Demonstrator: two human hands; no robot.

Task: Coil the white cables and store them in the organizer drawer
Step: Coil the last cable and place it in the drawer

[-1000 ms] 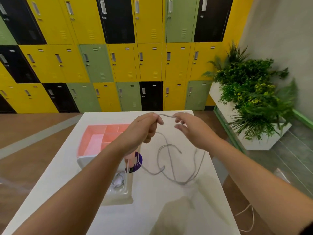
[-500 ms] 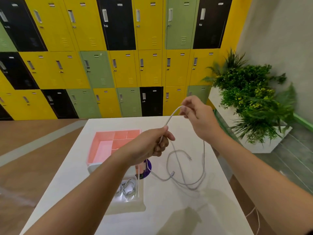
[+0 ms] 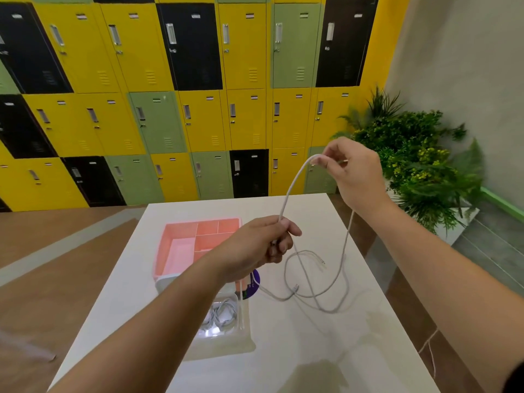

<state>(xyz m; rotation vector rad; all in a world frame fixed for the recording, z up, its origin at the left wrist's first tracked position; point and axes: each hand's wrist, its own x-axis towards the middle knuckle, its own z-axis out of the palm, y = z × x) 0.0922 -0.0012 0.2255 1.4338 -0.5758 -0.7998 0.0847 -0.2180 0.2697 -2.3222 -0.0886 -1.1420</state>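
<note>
Head view, centre of the frame: my left hand (image 3: 262, 245) was closed in a loose fist around a white cable (image 3: 286, 199), gripping it just above the pink divided tray (image 3: 181, 245). From that fist the cable rose in an arc toward the upper right, where my right hand (image 3: 351, 177) pinched it between thumb and fingertips, raised well above the tabletop. Beyond the right hand the cable dropped down the right side of the frame and ended in loose, overlapping loops (image 3: 317, 285) lying on the white table (image 3: 312, 350), right of centre. Two small connector ends showed among those loops; I could not tell which strand each belonged to.

Lower centre: a clear organizer drawer (image 3: 226, 330) stood on the table just below the pink tray, partly hidden by my left forearm. Inside it lay a bundle of coiled white cables (image 3: 221, 316). A dark purple round object (image 3: 253, 282) sat just beside the drawer's upper right corner, mostly covered by my left hand; what it was I could not tell.

Upper frame: a wall of yellow, green and black lockers (image 3: 170, 95) filled the background. Right edge: a leafy green plant (image 3: 411, 165) stood in a white planter beside the table.
</note>
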